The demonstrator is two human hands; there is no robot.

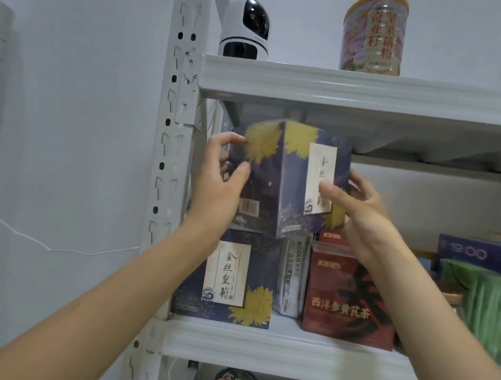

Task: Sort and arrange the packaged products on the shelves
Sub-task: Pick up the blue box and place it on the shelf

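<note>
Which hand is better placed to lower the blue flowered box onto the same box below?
Probably the left. The left hand grips the held box directly above the matching box; the right hand grips its far side, over the red box.

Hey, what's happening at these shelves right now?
A person holds a dark blue box with both hands, the left hand on its left edge, the right hand on its right side. It is turned corner-forward just over a matching box standing on the middle shelf, near a red box. Whether it rests there yet is unclear.
</note>
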